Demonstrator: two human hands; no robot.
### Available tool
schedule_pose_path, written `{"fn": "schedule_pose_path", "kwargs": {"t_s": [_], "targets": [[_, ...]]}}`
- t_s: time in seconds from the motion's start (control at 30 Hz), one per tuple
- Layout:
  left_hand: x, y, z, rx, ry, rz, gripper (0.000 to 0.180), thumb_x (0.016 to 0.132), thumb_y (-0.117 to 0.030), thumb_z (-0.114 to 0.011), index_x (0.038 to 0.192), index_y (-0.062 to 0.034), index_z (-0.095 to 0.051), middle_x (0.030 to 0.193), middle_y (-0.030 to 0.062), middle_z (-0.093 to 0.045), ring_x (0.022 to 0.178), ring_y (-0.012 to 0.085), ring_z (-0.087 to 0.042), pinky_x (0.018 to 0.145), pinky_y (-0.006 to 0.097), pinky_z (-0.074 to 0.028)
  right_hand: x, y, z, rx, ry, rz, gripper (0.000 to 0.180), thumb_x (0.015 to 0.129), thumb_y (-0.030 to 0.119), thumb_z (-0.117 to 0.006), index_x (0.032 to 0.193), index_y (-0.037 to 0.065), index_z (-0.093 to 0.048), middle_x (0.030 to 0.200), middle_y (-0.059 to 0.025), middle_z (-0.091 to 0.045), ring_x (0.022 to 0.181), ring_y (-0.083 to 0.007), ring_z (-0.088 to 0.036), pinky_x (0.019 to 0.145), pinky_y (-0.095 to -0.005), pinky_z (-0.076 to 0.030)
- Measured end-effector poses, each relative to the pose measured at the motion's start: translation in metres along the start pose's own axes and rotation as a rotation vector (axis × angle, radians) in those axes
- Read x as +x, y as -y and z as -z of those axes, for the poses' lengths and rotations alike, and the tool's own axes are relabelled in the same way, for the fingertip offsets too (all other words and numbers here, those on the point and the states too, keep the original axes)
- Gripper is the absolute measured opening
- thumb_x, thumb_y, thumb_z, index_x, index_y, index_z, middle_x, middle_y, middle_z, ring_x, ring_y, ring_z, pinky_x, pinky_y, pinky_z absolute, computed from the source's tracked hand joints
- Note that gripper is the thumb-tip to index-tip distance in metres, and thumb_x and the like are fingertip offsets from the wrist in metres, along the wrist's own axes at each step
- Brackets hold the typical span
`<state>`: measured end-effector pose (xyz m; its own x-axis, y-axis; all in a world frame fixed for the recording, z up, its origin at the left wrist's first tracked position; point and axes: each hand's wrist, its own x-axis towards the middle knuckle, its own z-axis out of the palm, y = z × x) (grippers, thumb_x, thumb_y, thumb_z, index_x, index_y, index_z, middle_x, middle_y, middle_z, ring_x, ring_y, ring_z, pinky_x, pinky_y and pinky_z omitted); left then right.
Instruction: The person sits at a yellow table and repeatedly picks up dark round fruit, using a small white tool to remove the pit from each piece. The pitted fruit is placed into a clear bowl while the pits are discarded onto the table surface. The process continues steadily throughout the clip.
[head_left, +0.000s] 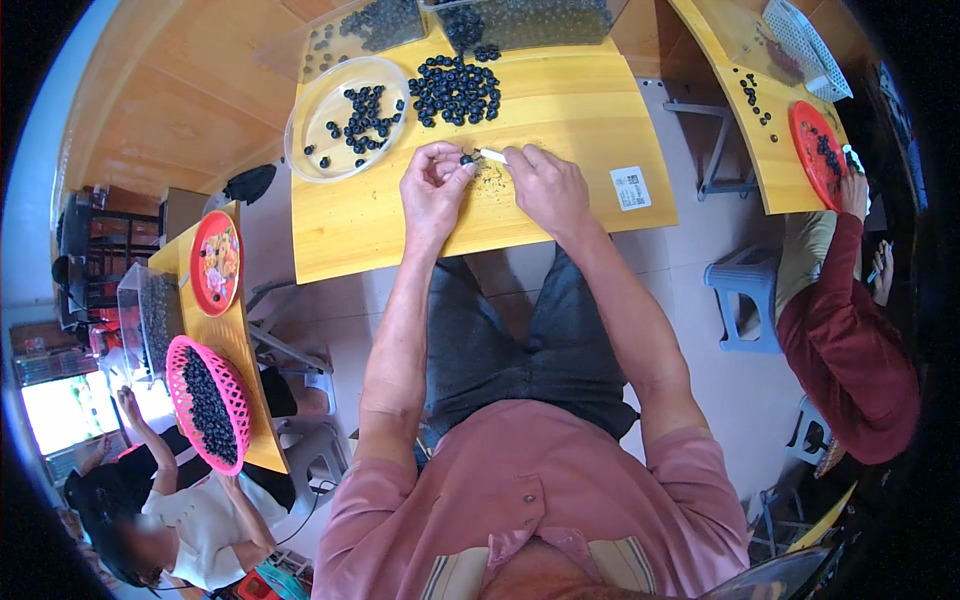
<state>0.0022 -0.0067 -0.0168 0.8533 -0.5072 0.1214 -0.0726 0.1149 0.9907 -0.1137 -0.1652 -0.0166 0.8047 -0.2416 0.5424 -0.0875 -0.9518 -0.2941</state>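
My left hand [434,192] pinches one small round black bead [466,159] between thumb and fingertips, just above the yellow wooden table [370,235]. In my right hand [548,190] is a slim white-handled tool [493,155]. Its thin dark tip points left and meets or nearly meets the bead; actual contact is too small to tell. Dark crumbs [492,186] lie scattered on the wood below the hands. Beyond them spreads a loose pile of black beads [453,92]. Left of that pile, a round clear plastic dish [297,150] holds several more beads.
Clear bins [530,30] of black beads line the far edge. A white printed label [630,188] is at the table's right. On the left, a person sits by a pink basket [243,400] and red tray [236,262]. Another works at a red plate [804,150] on the right, near a blue stool [745,285].
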Motion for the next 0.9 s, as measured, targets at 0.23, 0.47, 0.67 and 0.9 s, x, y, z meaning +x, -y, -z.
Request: {"fn": "schedule_pose_path", "kwargs": {"t_s": [0.23, 0.47, 0.67, 0.9], "targets": [[0.0005, 0.0016, 0.0017, 0.004, -0.009, 0.025, 0.036, 0.092, 0.006, -0.080, 0.127, 0.0009, -0.073, 0.108, 0.0022, -0.066, 0.092, 0.0071, -0.067, 0.084, 0.021, -0.055, 0.0002, 0.0016, 0.0032, -0.014, -0.020, 0.028, 0.020, 0.089, 0.009, -0.067, 0.107, 0.006, -0.072, 0.085, -0.0095, -0.066, 0.080, -0.0276, -0.074, 0.068, -0.0426, -0.062], [0.0004, -0.0031, -0.0012, 0.113, 0.000, -0.051, 0.023, 0.093, 0.006, -0.079, 0.116, 0.0032, -0.077, 0.110, 0.0032, -0.066, 0.092, 0.0080, -0.068, 0.085, 0.022, -0.057, -0.0008, 0.0021, 0.0048, 0.008, -0.075, 0.031, 0.021, 0.088, 0.008, -0.069, 0.109, 0.005, -0.073, 0.085, -0.0090, -0.066, 0.078, -0.0267, -0.073, 0.068, -0.0416, -0.062], [0.0015, -0.0001, 0.0005, 0.061, -0.012, -0.072, 0.021, 0.093, 0.006, -0.080, 0.113, 0.0029, -0.077, 0.111, 0.0043, -0.067, 0.094, 0.0083, -0.070, 0.085, 0.022, -0.058, -0.0008, 0.0018, 0.0057, 0.012, -0.079, 0.031, 0.022, 0.088, 0.007, -0.069, 0.110, 0.005, -0.073, 0.084, -0.0087, -0.066, 0.078, -0.0264, -0.072, 0.068, -0.0411, -0.062], [0.0008, 0.0034, 0.0037, 0.125, -0.071, 0.030, 0.018, 0.090, 0.005, -0.084, 0.104, 0.0002, -0.075, 0.102, 0.0019, -0.070, 0.087, 0.0066, -0.069, 0.079, 0.020, -0.057, -0.0004, 0.0024, 0.0064, 0.013, -0.076, 0.035, 0.022, 0.088, 0.006, -0.069, 0.110, 0.005, -0.073, 0.084, -0.0083, -0.065, 0.077, -0.0261, -0.072, 0.067, -0.0410, -0.062]]}}
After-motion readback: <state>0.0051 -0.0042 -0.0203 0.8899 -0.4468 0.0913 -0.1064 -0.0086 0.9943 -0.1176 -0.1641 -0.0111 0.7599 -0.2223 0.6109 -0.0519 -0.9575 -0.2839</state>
